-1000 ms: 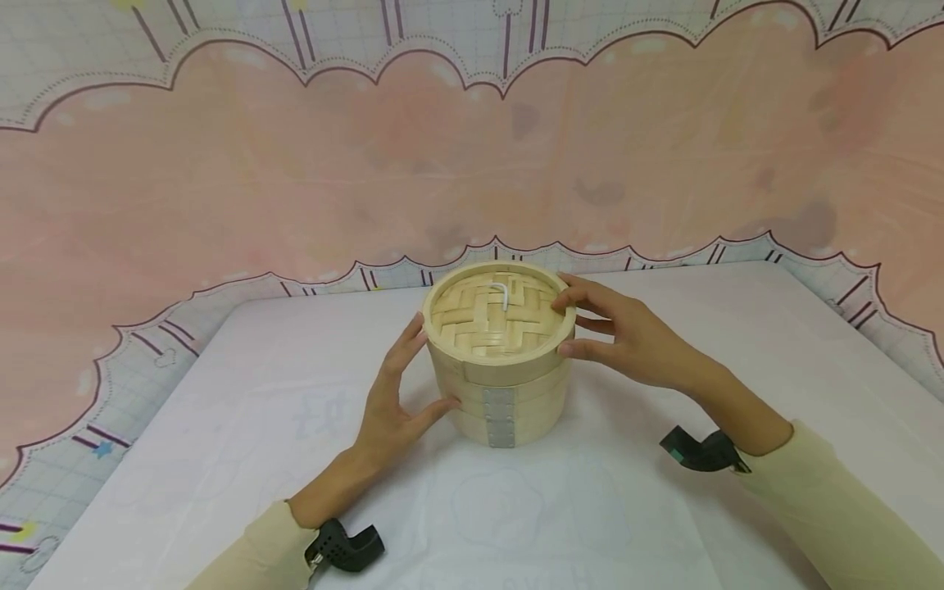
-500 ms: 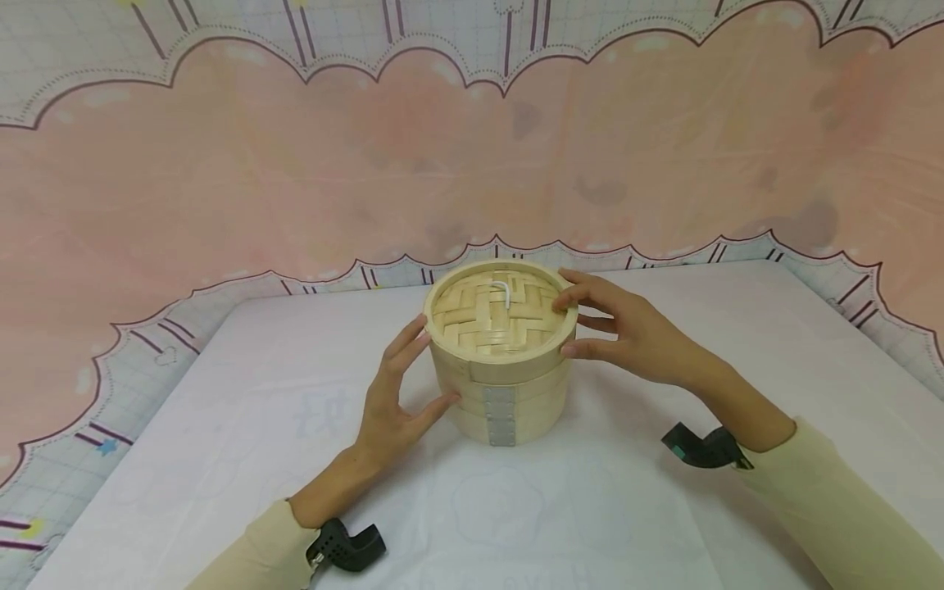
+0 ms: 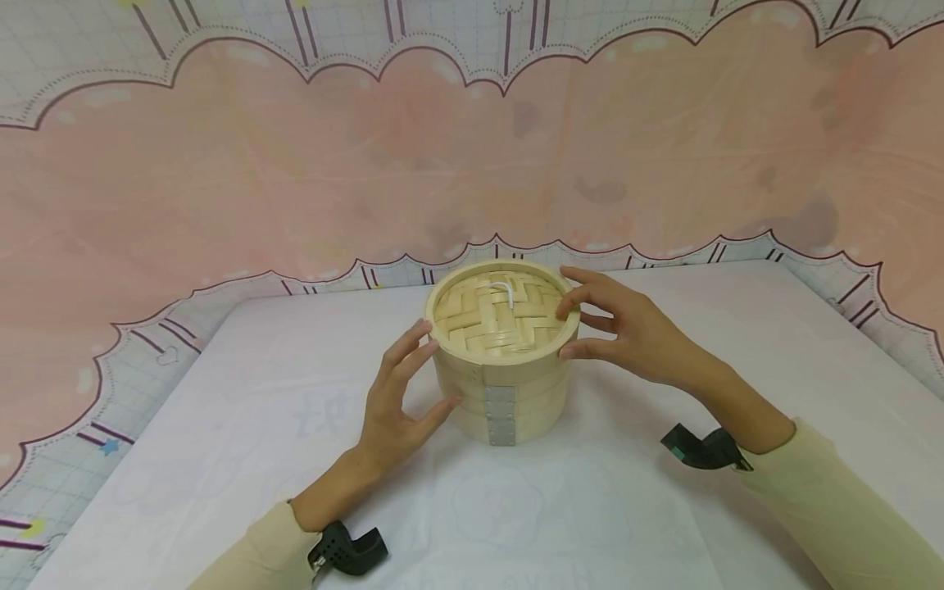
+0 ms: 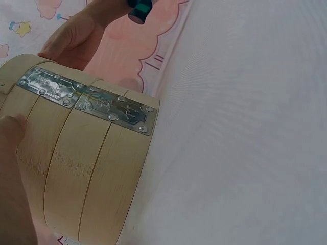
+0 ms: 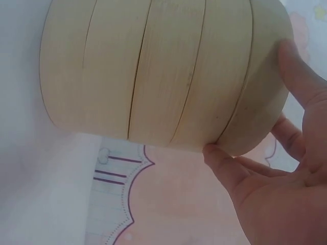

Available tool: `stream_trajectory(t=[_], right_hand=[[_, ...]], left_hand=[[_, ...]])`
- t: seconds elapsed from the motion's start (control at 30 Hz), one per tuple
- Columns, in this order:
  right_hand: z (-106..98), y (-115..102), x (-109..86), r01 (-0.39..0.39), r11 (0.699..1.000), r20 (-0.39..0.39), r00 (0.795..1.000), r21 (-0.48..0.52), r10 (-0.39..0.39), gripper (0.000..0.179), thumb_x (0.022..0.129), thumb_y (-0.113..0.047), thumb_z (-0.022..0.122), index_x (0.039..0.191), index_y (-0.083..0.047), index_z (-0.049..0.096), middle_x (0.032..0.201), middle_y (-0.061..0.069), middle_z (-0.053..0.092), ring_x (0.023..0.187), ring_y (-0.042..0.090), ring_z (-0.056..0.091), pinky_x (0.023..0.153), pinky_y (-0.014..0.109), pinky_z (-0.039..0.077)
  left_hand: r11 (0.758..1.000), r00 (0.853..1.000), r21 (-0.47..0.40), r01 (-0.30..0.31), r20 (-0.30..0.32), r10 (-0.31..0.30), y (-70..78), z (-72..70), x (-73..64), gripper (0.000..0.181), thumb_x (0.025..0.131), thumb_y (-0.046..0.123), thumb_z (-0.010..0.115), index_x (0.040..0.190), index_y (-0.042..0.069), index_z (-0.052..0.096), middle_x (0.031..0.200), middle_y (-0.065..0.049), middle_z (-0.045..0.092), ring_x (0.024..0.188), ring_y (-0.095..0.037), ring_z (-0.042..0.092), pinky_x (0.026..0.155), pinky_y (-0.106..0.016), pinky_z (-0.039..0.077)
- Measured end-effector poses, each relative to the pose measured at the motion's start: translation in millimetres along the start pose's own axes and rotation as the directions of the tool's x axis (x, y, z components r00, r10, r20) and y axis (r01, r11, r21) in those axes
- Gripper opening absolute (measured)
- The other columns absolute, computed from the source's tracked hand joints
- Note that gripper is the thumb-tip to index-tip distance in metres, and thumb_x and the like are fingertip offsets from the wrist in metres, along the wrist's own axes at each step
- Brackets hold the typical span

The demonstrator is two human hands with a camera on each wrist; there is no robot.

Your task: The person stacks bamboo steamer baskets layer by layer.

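A round bamboo steamer (image 3: 527, 410) stands upright on the white-covered table. Its woven lid (image 3: 497, 319) sits on top, with a small white loop handle (image 3: 509, 293). My left hand (image 3: 394, 410) is around the left side, fingertips by the lid's edge and thumb against the lower wall. With the right hand (image 3: 637, 332) I grip the lid's right rim, one finger curled over the top and the thumb on its side. The left wrist view shows riveted metal plates (image 4: 115, 109) across the stacked rings. In the right wrist view, the right thumb and fingers touch the lid end.
White cloth (image 3: 221, 426) with faint printing covers the table around the steamer. A pink patterned backdrop (image 3: 369, 172) with scalloped edges rises behind it. A black wrist camera (image 3: 350, 547) is on the left wrist, another black camera (image 3: 704, 448) on the right.
The lid has turned slightly: its front seam has shifted right toward the metal plate, and the loop handle has shifted a little. Both hands stay nearly in place, the left fingertips slightly farther right.
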State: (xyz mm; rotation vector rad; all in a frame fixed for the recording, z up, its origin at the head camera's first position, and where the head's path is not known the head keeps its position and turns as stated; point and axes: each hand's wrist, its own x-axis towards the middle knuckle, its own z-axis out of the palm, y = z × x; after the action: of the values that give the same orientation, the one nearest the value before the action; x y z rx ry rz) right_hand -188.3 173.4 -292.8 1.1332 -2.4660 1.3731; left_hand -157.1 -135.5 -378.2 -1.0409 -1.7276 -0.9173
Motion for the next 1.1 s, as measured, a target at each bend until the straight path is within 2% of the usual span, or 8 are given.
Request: stream_trajectory(t=[0.23, 0.53, 0.77, 0.93, 1.1], right_hand=[[-2.0, -1.1, -0.7, -0.005, 1.000, 0.003, 1.000, -0.013, 0.005, 0.037, 0.076, -0.016, 0.081, 0.105, -0.013, 0.059, 0.148, 0.004, 0.035, 0.134, 0.024, 0.037, 0.097, 0.033, 0.046], [-5.4, -1.4, -0.9, 0.022, 1.000, 0.022, 1.000, -0.023, -0.021, 0.033, 0.081, -0.012, 0.076, 0.108, -0.010, 0.058, 0.146, 0.010, 0.038, 0.132, 0.029, 0.040, 0.097, 0.037, 0.046], [-4.5, -3.2, -1.0, 0.008, 1.000, 0.036, 0.999, -0.012, -0.008, 0.032, 0.082, -0.014, 0.076, 0.109, -0.010, 0.059, 0.149, 0.010, 0.036, 0.135, 0.028, 0.036, 0.097, 0.037, 0.046], [-1.2, -2.9, -1.3, -0.008, 1.000, 0.026, 1.000, 0.014, 0.008, 0.034, 0.080, -0.014, 0.078, 0.108, -0.012, 0.060, 0.150, 0.005, 0.034, 0.139, 0.021, 0.028, 0.099, 0.034, 0.044], [0.0, -0.7, -1.7, 0.013, 1.000, 0.017, 1.000, 0.020, -0.014, 0.033, 0.079, -0.012, 0.079, 0.107, -0.012, 0.061, 0.150, 0.007, 0.035, 0.140, 0.021, 0.027, 0.099, 0.035, 0.044]], left_hand=[[1.000, 1.000, 0.030, -0.004, -0.011, 0.004, 1.2, -0.3, 2.3, 0.054, 0.088, 0.031, 0.070, 0.120, -0.008, 0.052, 0.130, -0.030, 0.047, 0.127, -0.036, 0.043, 0.106, -0.042, 0.038], [0.995, 0.999, 0.084, -0.044, -0.024, 0.047, 4.6, -0.6, 6.4, 0.048, 0.089, 0.030, 0.069, 0.119, -0.004, 0.055, 0.128, -0.027, 0.049, 0.124, -0.038, 0.045, 0.106, -0.045, 0.038], [0.994, 0.998, 0.100, -0.046, -0.038, 0.050, 9.0, -0.8, 9.0, 0.043, 0.090, 0.026, 0.069, 0.120, -0.003, 0.057, 0.128, -0.024, 0.050, 0.122, -0.038, 0.046, 0.106, -0.044, 0.038], [0.991, 0.996, 0.118, -0.063, -0.050, 0.069, 11.2, 0.0, 10.1, 0.040, 0.089, 0.024, 0.069, 0.117, -0.002, 0.059, 0.125, -0.023, 0.052, 0.119, -0.038, 0.047, 0.104, -0.044, 0.039], [0.989, 0.995, 0.128, -0.069, -0.057, 0.077, 12.1, 1.6, 10.2, 0.039, 0.089, 0.024, 0.069, 0.116, -0.002, 0.059, 0.124, -0.023, 0.052, 0.117, -0.037, 0.048, 0.104, -0.041, 0.040]])
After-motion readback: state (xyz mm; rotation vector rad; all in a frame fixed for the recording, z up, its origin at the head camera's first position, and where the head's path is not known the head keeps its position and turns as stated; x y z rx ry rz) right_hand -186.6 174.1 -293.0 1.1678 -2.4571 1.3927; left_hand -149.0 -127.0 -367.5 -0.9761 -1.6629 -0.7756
